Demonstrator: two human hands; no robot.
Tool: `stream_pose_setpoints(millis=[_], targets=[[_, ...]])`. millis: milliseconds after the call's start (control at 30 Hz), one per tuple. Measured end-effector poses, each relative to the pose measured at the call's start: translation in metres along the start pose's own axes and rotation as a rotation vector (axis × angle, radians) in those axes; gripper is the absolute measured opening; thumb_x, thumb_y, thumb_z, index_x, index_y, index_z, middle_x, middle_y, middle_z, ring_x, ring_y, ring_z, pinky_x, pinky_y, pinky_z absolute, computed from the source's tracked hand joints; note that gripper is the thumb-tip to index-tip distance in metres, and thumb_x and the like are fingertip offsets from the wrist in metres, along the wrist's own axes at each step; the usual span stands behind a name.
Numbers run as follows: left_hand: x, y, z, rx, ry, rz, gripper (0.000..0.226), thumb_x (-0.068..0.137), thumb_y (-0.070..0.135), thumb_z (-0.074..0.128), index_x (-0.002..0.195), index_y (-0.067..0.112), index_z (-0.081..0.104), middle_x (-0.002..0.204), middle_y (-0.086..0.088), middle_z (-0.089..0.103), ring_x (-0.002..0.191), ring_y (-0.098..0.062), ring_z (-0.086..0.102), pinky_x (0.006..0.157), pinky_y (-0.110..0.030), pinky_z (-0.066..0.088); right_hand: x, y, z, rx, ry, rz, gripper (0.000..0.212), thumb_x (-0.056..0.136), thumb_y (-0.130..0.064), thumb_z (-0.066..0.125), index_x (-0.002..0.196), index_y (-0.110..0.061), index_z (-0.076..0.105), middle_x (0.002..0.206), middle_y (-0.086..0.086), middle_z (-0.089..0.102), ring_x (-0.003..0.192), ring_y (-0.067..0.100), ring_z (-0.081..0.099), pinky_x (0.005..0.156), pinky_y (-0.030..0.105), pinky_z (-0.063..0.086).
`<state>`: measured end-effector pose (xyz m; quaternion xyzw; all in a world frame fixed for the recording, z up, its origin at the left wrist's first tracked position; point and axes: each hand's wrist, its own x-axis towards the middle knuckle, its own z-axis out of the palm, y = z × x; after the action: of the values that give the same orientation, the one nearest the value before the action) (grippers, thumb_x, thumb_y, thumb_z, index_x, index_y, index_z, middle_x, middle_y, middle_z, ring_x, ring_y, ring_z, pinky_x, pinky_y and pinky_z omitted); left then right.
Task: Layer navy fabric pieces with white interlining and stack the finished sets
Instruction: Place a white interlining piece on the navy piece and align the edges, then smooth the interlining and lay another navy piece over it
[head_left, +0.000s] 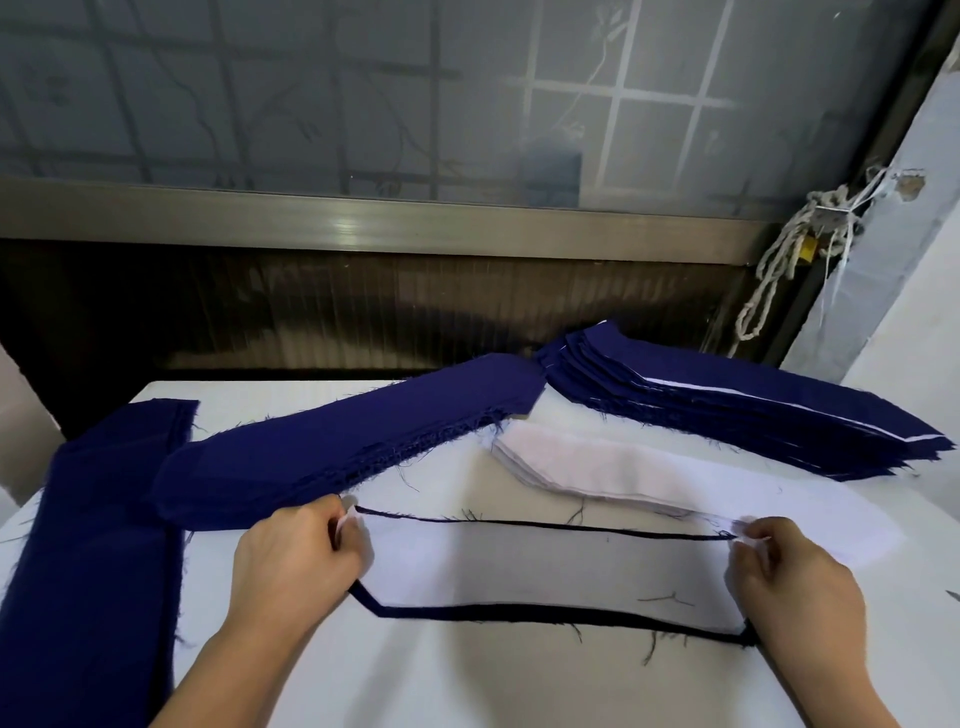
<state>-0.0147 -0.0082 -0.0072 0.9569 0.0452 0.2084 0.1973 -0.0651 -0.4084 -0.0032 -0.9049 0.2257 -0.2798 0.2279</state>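
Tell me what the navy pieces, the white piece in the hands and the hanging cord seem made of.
Navy pieces: woven cloth, matte; loose threads fray from cut edges. White piece, pinched by the left hand and right hand: thin matte sheet, probably nonwoven interlining; its edges look clean. Cord: twisted off-white fibre, possibly cotton.

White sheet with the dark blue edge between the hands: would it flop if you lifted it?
Probably floppy: the thin white interlining sheet lies flat, and the left hand and right hand each pinch an end. Likely very light, being so thin. It may slide on the navy fabric piece underneath.
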Motion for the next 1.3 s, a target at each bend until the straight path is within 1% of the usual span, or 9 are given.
stream_pose_setpoints(millis=[100, 267, 433, 633, 867, 1033, 1167, 1233, 1300], targets=[[0.0, 0.002, 0.0, 0.014, -0.001, 0.012, 0.049, 0.081, 0.025, 0.071, 0.05, 0.025, 0.032, 0.075, 0.007, 0.07, 0.037, -0.002, 0.034, 0.045, -0.018, 0.016, -0.001, -0.001, 0.005, -0.121, 0.057, -0.075, 0.017, 0.076, -0.004, 0.062, 0.09, -0.01, 0.069, 0.078, 0.009, 0.072, 0.071, 0.039, 0.059, 0.064, 0.04, 0.05], [0.0, 0.003, -0.004, 0.01, -0.031, -0.027, 0.043, 0.084, 0.027, 0.065, 0.056, 0.028, 0.032, 0.046, 0.006, 0.051, 0.041, -0.008, 0.04, 0.045, -0.022, 0.02, 0.0, 0.002, 0.008, -0.186, 0.069, -0.095, 0.019, 0.074, -0.004, 0.062, 0.091, -0.01, 0.069, 0.078, 0.011, 0.07, 0.071, 0.039, 0.057, 0.061, 0.038, 0.047], [-0.001, 0.009, -0.003, 0.032, -0.038, -0.056, 0.012, 0.08, 0.023, 0.062, 0.072, 0.022, 0.053, 0.045, 0.012, 0.038, 0.044, -0.01, 0.039, 0.046, -0.023, 0.022, -0.002, 0.0, 0.006, -0.178, 0.047, -0.048, 0.019, 0.076, -0.006, 0.061, 0.094, -0.01, 0.068, 0.085, 0.013, 0.07, 0.078, 0.038, 0.055, 0.064, 0.038, 0.047], [0.002, 0.008, 0.0, 0.098, -0.03, -0.029, 0.017, 0.078, 0.022, 0.061, 0.081, 0.022, 0.044, 0.047, 0.007, 0.05, 0.044, -0.014, 0.049, 0.044, -0.026, 0.033, 0.0, -0.001, 0.001, -0.219, 0.048, 0.032, 0.023, 0.077, -0.006, 0.066, 0.099, -0.001, 0.065, 0.091, 0.023, 0.062, 0.083, 0.043, 0.054, 0.07, 0.045, 0.046], [-0.003, 0.017, -0.012, 0.123, 0.075, 0.071, 0.031, 0.062, 0.003, 0.076, 0.083, 0.009, 0.053, 0.043, 0.005, 0.044, 0.032, -0.017, 0.035, 0.04, -0.018, 0.017, 0.0, -0.004, -0.002, -0.309, -0.013, 0.062, 0.031, 0.075, -0.004, 0.061, 0.105, -0.001, 0.064, 0.1, 0.023, 0.057, 0.093, 0.042, 0.052, 0.079, 0.047, 0.04], [0.036, -0.006, -0.042, 0.221, 0.285, -0.004, 0.013, 0.086, 0.02, 0.067, 0.092, 0.009, 0.061, 0.073, -0.006, 0.062, 0.063, -0.027, 0.055, 0.049, -0.03, 0.036, 0.0, -0.009, -0.005, -0.408, -0.08, 0.049, 0.023, 0.08, -0.015, 0.058, 0.1, -0.006, 0.062, 0.097, 0.017, 0.057, 0.093, 0.038, 0.052, 0.078, 0.042, 0.04], [0.076, -0.034, -0.066, 0.438, 0.045, -0.169, 0.028, 0.094, 0.034, 0.056, 0.111, 0.012, 0.065, 0.11, -0.01, 0.063, 0.104, -0.031, 0.055, 0.073, -0.039, 0.047, 0.001, -0.011, -0.006, -0.394, -0.091, 0.053, 0.016, 0.082, -0.016, 0.056, 0.091, -0.003, 0.062, 0.093, 0.018, 0.057, 0.09, 0.037, 0.05, 0.076, 0.042, 0.041], [0.083, -0.044, -0.064, 0.468, -0.091, -0.23, 0.03, 0.097, 0.036, 0.054, 0.115, 0.016, 0.066, 0.117, -0.008, 0.06, 0.11, -0.029, 0.053, 0.084, -0.04, 0.047, 0.0, -0.011, -0.006, -0.327, -0.06, 0.061, 0.015, 0.079, -0.011, 0.06, 0.085, 0.003, 0.063, 0.089, 0.023, 0.057, 0.087, 0.041, 0.05, 0.074, 0.044, 0.042], [0.085, -0.048, -0.059, 0.421, -0.11, -0.259, 0.027, 0.098, 0.033, 0.054, 0.115, 0.018, 0.067, 0.117, -0.006, 0.06, 0.11, -0.028, 0.054, 0.086, -0.039, 0.046, 0.0, -0.011, -0.005, -0.314, -0.055, 0.063, 0.015, 0.078, -0.009, 0.062, 0.081, 0.005, 0.063, 0.087, 0.024, 0.057, 0.084, 0.042, 0.05, 0.072, 0.044, 0.043]])
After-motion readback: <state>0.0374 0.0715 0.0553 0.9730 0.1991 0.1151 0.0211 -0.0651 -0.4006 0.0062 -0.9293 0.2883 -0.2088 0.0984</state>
